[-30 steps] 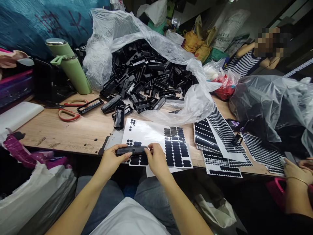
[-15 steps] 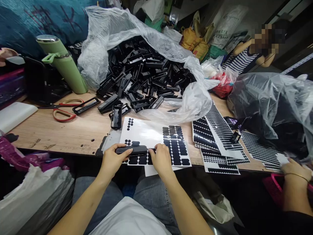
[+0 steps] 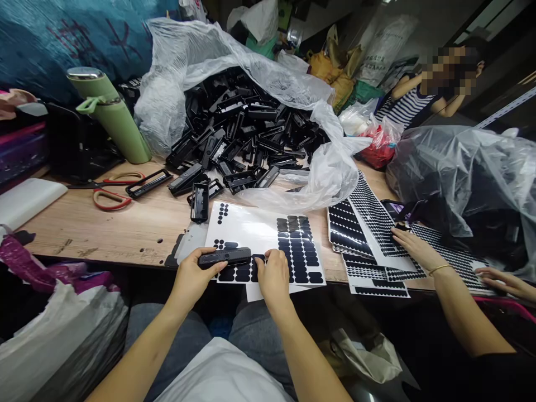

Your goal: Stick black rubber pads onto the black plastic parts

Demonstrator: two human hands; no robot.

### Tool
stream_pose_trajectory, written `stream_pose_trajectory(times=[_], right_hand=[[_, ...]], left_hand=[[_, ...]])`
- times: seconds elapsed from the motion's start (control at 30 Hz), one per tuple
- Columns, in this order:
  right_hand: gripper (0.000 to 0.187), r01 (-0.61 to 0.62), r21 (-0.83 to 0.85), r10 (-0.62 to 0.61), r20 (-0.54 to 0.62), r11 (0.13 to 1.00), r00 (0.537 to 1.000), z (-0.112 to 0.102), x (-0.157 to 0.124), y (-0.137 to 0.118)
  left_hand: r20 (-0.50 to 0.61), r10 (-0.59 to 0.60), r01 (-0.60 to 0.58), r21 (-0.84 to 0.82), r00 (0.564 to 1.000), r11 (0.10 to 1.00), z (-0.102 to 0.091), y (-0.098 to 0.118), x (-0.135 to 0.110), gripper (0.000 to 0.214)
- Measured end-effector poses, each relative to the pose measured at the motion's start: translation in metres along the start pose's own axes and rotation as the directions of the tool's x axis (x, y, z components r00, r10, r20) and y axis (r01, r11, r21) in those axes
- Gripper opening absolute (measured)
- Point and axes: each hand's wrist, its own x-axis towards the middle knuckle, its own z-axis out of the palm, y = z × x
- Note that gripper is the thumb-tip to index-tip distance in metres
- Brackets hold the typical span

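My left hand [image 3: 193, 279] is closed around one end of a black oblong plastic piece [image 3: 226, 257] with a textured face. It is held level above a white sheet of black stickers [image 3: 247, 218]. Close to the piece's right end, my right hand [image 3: 274, 276] is over the sheet with thumb and fingers pinched; whatever lies between the fingertips is too small to make out. The sheet's stickers are rounded oblongs on the right and along the bottom, with small dots on the left. A black plastic frame [image 3: 200, 202] stands just behind the sheet's left edge.
A plastic bag [image 3: 318, 184] spilling many black plastic parts [image 3: 251, 123] sits behind the sheet. Scissors [image 3: 111, 199] and a green bottle [image 3: 119, 125] are on the left. More sticker sheets [image 3: 355, 229] lie right, where a co-worker's hands [image 3: 414, 248] reach in. Another person [image 3: 406, 103] is farther back.
My hands have barely moved; the right one has shifted slightly along the sheet. A co-worker's hand has come in over the sticker sheets on the right.
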Motion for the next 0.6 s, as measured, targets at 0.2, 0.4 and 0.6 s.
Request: stream_pose_trajectory(times=[0.2,0.4,0.6], right_hand=[[0.014,-0.010,-0.037,0.009,-0.034,0.999,0.999,0.005,-0.001,0.002],[0.013,0.039,0.026,-0.037,-0.048,0.999,0.998,0.000,-0.002,0.008],[0.014,-0.008,-0.034,0.008,0.002,0.999,1.000,0.000,-0.002,0.005]], left_hand=[[-0.031,0.008,-0.010,-0.056,0.999,0.998,0.000,-0.004,-0.002,0.054],[-0.005,0.025,-0.026,-0.055,1.000,0.998,-0.001,-0.006,-0.002,0.052],[-0.029,0.044,-0.046,-0.077,0.999,0.996,0.000,-0.012,-0.001,0.052]])
